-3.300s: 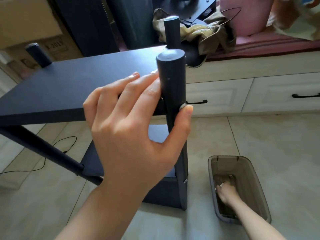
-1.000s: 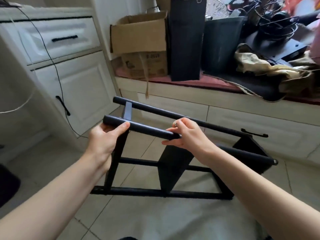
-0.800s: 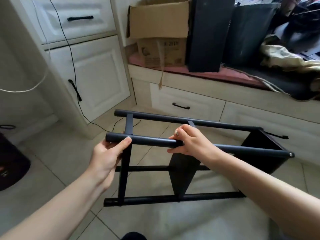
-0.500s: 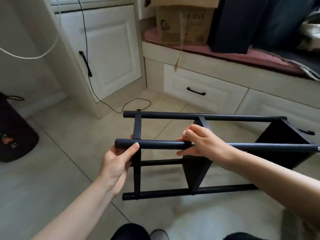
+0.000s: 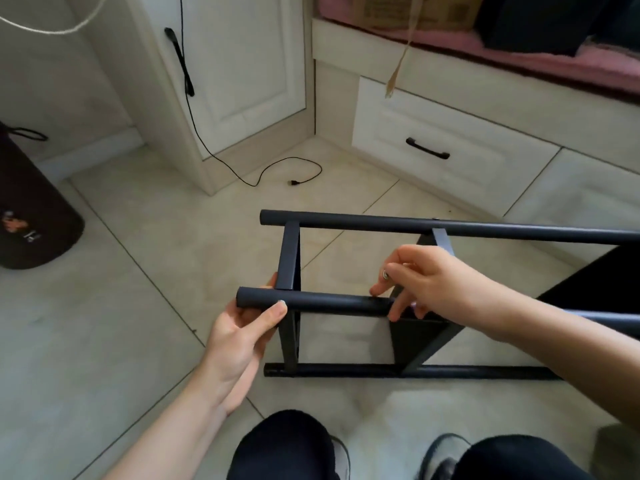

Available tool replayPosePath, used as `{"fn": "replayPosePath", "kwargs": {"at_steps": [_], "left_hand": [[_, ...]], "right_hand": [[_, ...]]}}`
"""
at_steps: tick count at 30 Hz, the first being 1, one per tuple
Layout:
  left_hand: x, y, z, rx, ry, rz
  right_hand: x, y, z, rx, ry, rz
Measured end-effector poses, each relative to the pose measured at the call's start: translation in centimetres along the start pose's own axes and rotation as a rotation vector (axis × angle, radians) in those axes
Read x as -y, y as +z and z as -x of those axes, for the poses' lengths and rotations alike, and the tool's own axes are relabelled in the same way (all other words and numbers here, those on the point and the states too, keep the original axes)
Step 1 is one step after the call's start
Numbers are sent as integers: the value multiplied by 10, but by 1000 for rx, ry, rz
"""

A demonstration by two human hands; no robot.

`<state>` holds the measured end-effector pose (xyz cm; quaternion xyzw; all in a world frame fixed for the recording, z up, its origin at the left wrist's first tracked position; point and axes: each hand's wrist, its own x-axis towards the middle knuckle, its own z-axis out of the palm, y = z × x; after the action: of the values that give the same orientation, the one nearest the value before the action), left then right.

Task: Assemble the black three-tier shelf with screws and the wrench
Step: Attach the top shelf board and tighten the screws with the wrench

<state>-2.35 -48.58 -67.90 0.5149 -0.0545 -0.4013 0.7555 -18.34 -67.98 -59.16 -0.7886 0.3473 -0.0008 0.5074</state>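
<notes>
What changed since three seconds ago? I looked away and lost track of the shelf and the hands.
The shelf went from upright to lying on its side on the floor. The right hand left the grey bin and now pinches a screw over the near pole. The left hand now grips that pole's end. Same pole throughout.

From the head camera I see both of my forearms bare all the way to the frame edge, with no sleeves, watch or bracelet showing, and my left hand (image 5: 239, 337) and right hand (image 5: 429, 282) are ungloved with short, plain nails. At the bottom of the view my knees (image 5: 284, 445) are covered in black trousers. Between them I make out grey shoes (image 5: 445, 457) with dark trim.
</notes>
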Motion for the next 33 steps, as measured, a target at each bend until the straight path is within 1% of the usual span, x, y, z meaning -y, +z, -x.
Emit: {"fn": "replayPosePath", "kwargs": {"at_steps": [2,3,6,9,13,19,23,27,29,33], "left_hand": [[1,-4,-2,9,9,-20],[1,-6,-3,8,10,-38],[1,-10,-4,32,9,-84],[-3,-15,-7,59,34,-175],[-14,-20,-13,123,108,-420],[-32,-24,-21,199,207,-765],[-43,-21,-29,329,248,-885],[-52,-21,-34,443,365,-1052],[-51,-23,-36,481,397,-1085],[-46,-24,-38,516,389,-1027]], "right_hand": [[1,0,-11,-37,-67,22],[2,1,-16,-28,-88,-6],[1,8,-29,73,-88,-196],[-2,16,-42,137,-100,-235],[-3,20,-60,217,-62,-305],[-3,24,-83,345,-7,-270],[-1,31,-94,437,56,-297],[-2,40,-98,485,94,-295],[-3,46,-99,503,102,-315],[-5,54,-102,552,127,-357]]}}
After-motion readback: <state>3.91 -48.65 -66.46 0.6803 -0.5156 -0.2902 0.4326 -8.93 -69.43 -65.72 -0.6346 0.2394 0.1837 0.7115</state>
